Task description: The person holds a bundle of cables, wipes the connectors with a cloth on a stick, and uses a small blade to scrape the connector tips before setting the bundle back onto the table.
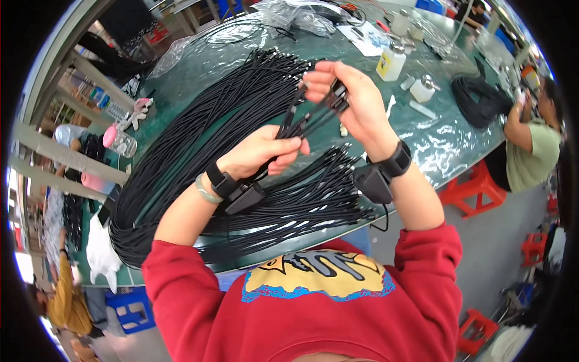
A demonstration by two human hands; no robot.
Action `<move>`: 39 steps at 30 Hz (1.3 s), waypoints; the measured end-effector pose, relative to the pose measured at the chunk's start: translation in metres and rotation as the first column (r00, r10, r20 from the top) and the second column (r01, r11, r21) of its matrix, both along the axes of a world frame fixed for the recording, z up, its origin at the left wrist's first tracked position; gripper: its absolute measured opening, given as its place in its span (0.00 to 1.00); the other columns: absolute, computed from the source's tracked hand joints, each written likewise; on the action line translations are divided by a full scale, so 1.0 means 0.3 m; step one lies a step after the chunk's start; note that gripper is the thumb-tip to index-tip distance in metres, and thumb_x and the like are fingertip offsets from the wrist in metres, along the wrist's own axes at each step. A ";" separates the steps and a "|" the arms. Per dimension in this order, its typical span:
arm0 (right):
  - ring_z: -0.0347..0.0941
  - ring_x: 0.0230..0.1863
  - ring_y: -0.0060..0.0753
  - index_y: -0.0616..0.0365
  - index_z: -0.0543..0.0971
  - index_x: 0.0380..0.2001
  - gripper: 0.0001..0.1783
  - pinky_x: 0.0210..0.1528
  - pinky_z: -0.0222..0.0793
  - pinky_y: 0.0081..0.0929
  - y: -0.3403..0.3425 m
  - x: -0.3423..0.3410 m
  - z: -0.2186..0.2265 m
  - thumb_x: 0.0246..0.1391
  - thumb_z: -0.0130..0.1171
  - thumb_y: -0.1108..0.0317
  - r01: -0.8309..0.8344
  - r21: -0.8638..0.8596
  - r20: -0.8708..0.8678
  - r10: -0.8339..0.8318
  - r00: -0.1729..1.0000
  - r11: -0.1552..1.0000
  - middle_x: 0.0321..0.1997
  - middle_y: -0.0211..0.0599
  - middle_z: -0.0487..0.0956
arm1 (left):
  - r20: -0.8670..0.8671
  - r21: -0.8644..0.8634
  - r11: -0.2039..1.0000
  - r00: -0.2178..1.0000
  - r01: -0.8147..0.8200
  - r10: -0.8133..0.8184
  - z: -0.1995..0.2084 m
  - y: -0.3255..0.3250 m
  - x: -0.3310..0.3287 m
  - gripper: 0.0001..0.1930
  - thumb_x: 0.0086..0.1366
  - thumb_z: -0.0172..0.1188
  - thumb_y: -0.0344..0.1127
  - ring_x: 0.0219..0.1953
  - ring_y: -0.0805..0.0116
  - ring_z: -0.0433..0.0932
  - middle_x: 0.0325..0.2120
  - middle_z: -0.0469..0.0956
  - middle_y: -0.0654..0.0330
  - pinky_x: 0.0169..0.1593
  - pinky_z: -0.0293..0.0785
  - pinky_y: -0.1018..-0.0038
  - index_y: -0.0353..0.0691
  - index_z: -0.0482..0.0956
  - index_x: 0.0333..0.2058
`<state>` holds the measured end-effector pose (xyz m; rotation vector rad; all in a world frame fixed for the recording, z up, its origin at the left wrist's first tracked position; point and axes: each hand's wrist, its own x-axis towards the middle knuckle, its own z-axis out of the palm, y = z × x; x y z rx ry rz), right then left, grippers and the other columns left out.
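Note:
Several black cables (309, 122) stretch between my two hands above the table. My left hand (265, 151) is closed round them, thumb pressed on top. At their upper end my right hand (357, 102) curls its fingers about the dark cable ends, which look slightly blurred. Beneath and beyond my hands lies a large bundle of black cables (199, 114), bent in a U at the left. Its far ends carry small metal-tipped connectors. The bundle's other leg, with cable ends (338, 187) fanned out, lies between my forearms.
A green table (181, 90) under clear plastic bears white bottles (391, 63), a coiled black cable bundle (479, 99) and plastic bags (301, 21). On the left stand a pink-lidded jar (123, 143) and a white bag (102, 250). A person (534, 139) sits at the right by a red stool (476, 190).

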<state>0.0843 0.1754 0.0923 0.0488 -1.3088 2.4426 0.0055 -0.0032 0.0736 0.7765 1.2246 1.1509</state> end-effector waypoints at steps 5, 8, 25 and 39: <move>0.74 0.33 0.35 0.69 0.65 0.43 0.18 0.38 0.69 0.24 -0.138 -0.051 0.062 0.59 0.36 0.63 0.284 0.069 -0.165 -0.270 0.949 0.956 0.33 0.48 0.76 | 0.025 0.152 0.986 0.997 -0.074 0.071 0.022 -0.016 -0.020 0.12 0.62 0.46 0.37 0.14 0.82 0.60 0.12 0.63 0.70 0.18 0.58 0.84 0.32 0.71 0.32; 0.75 0.33 0.35 0.69 0.66 0.42 0.17 0.36 0.70 0.23 -0.174 -0.073 0.094 0.59 0.36 0.65 0.417 0.399 -0.311 -0.308 0.899 0.816 0.31 0.47 0.76 | -0.069 0.210 0.975 0.994 -0.074 0.090 0.039 -0.020 -0.030 0.12 0.62 0.46 0.37 0.14 0.82 0.61 0.13 0.64 0.70 0.19 0.59 0.84 0.32 0.72 0.33; 0.72 0.33 0.22 0.64 0.70 0.40 0.14 0.36 0.68 0.19 -0.128 -0.074 0.149 0.57 0.37 0.68 0.201 0.874 -0.069 -0.297 0.952 0.441 0.29 0.34 0.77 | 0.032 0.180 0.981 0.997 0.068 -0.074 0.021 0.034 -0.130 0.11 0.60 0.48 0.35 0.13 0.82 0.60 0.13 0.64 0.70 0.18 0.58 0.84 0.31 0.73 0.31; 0.73 0.36 0.29 0.61 0.71 0.42 0.18 0.38 0.68 0.24 -0.220 -0.092 0.225 0.55 0.39 0.61 -0.013 0.993 0.039 -0.216 0.976 0.119 0.35 0.41 0.76 | 0.104 0.172 0.984 0.993 0.037 -0.055 0.034 0.017 -0.117 0.11 0.59 0.49 0.34 0.13 0.80 0.61 0.13 0.65 0.68 0.18 0.59 0.83 0.29 0.72 0.30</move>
